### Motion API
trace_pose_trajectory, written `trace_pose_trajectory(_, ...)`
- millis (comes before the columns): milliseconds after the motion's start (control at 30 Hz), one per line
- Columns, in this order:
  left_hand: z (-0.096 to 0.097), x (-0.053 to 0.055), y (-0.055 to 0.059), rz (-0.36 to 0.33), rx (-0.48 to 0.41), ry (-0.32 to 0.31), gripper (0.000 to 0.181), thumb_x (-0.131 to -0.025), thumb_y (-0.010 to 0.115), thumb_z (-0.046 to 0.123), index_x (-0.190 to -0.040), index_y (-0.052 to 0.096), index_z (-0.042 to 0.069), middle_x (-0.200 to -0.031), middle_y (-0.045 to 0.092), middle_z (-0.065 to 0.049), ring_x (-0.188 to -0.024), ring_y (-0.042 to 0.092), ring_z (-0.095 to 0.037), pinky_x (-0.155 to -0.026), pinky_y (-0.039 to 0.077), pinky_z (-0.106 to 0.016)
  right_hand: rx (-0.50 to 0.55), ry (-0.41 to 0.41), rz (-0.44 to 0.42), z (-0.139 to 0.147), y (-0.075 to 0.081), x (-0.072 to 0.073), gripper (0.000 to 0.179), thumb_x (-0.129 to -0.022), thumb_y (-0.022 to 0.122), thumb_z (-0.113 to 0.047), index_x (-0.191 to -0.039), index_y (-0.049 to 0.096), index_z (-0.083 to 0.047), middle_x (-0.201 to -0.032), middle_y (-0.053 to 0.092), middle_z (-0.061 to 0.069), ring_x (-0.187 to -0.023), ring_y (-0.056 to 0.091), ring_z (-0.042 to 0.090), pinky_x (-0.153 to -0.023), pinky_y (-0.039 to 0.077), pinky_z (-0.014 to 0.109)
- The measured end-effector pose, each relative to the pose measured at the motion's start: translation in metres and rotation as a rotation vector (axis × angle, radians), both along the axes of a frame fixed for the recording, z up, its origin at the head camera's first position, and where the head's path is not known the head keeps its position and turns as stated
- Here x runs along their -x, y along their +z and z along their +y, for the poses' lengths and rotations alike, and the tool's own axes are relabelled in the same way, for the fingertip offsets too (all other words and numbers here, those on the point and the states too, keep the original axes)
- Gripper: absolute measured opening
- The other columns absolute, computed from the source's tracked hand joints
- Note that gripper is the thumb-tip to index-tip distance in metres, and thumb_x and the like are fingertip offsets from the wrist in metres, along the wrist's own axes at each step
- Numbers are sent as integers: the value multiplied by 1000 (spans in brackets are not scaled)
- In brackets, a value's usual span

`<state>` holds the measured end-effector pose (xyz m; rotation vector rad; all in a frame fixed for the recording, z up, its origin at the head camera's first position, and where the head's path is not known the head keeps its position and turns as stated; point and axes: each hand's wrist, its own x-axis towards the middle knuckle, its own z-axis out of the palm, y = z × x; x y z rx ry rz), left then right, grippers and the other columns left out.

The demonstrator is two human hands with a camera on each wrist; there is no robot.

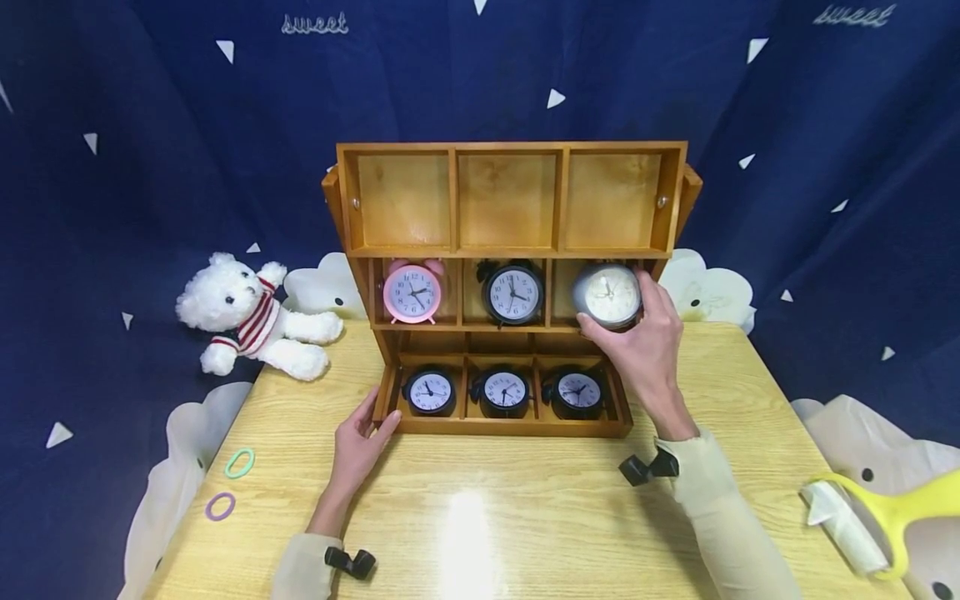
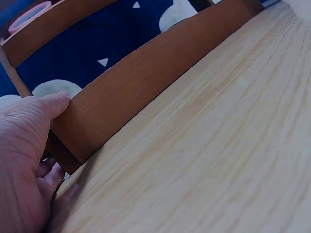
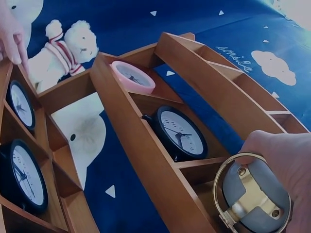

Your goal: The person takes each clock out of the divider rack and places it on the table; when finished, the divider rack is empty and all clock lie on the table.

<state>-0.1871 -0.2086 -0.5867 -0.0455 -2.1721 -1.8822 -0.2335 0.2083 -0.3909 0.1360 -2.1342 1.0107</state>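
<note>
My right hand (image 1: pixel 647 350) holds a round grey alarm clock (image 1: pixel 611 293), thumb on one side and fingers on the other, at the right compartment of the middle tier of a wooden tiered shelf (image 1: pixel 510 427). In the right wrist view, a gold bracket (image 3: pixel 250 199) shows on this clock's grey body. With its thumb on the rim, my left hand (image 1: pixel 360 443) grips the front left corner of the bottom tier. A pink alarm clock (image 1: pixel 412 293) and a black alarm clock (image 1: pixel 513 294) occupy the other middle compartments. Three black clocks (image 1: pixel 504 393) sit in the bottom tier.
A white teddy bear (image 1: pixel 251 317) in a striped top sits left of the shelf. Green (image 1: pixel 239 463) and purple (image 1: pixel 221 506) rings lie on the table's left side. A yellow-handled lint roller (image 1: pixel 892 517) lies at the right edge. Behind hangs a dark blue curtain (image 1: pixel 480 75).
</note>
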Motion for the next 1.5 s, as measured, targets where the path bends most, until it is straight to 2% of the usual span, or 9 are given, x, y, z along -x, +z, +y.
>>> trace_pose_trajectory(267, 2, -1, -3, -1, -7, 2, 66, -95, 79, 10, -152, 49, -4, -154, 50, -22, -137, 53, -37, -102, 48, -13, 18, -17, -12, 11, 1, -12, 87, -67, 98, -26, -142, 60, -2, -131, 66, 21, -120, 60, 36, -93, 50, 50)
trace_pose_trajectory(500, 1, -1, -2, -25, 4, 9, 68, -95, 80, 13, -153, 48, -2, -155, 49, -21, -140, 51, -36, -105, 45, -12, 28, -24, -17, 26, -4, -25, 81, -64, 100, -22, -135, 66, -4, -122, 70, 16, -109, 62, 26, -82, 44, 13)
trace_pose_trajectory(633, 1, -1, -1, -27, 7, 4, 68, -95, 79, 13, -153, 48, -2, -156, 49, -20, -140, 52, -34, -105, 45, -13, 34, -26, -9, 35, -10, -34, 79, -62, 100, -18, -133, 67, -4, -121, 71, 14, -106, 63, 23, -79, 45, 6)
trace_pose_trajectory(800, 1, 0, -1, -17, 10, 2, 68, -95, 79, 13, -153, 48, -1, -155, 49, -20, -139, 52, -35, -105, 45, -14, 38, -54, -29, 44, -13, -45, 81, -61, 100, -14, -133, 67, -4, -119, 71, 15, -103, 62, 16, -78, 45, 3)
trace_pose_trajectory(967, 0, -1, -1, -20, 11, 6, 68, -95, 80, 14, -154, 49, 0, -155, 50, -20, -140, 51, -35, -106, 43, -14, 51, -92, -64, 53, -14, -53, 81, -61, 99, -13, -134, 66, -4, -119, 70, 16, -103, 56, 1, -80, 45, 2)
trace_pose_trajectory(1233, 1, -2, 0, -28, 0, -2, 69, -95, 79, 15, -154, 48, 1, -156, 49, -18, -140, 51, -31, -106, 44, -14, 71, -162, -46, 74, -13, -53, 78, -61, 98, -12, -131, 66, 0, -116, 67, 18, -101, 50, -7, -80, 42, 3)
trace_pose_trajectory(1367, 1, -2, -1, -32, 4, 3, 68, -96, 79, 15, -154, 48, 0, -156, 49, -19, -140, 51, -33, -106, 44, -14, 67, -217, -58, 87, -15, -47, 78, -61, 97, -16, -131, 66, -1, -118, 68, 18, -101, 51, -1, -79, 40, 5)
trace_pose_trajectory(1433, 2, -2, 0, -32, 4, 5, 69, -95, 79, 14, -154, 48, -1, -156, 48, -20, -140, 51, -35, -106, 44, -14, 76, -234, -72, 95, -17, -42, 79, -62, 96, -17, -132, 65, -1, -120, 68, 19, -103, 56, 9, -84, 39, 12)
trace_pose_trajectory(1500, 1, -2, 0, -36, 10, 6, 69, -95, 79, 15, -154, 48, 0, -156, 48, -20, -140, 51, -34, -106, 44, -15, 84, -248, -95, 105, -21, -35, 79, -63, 95, -18, -133, 64, 0, -123, 67, 21, -108, 59, 23, -91, 42, 24)
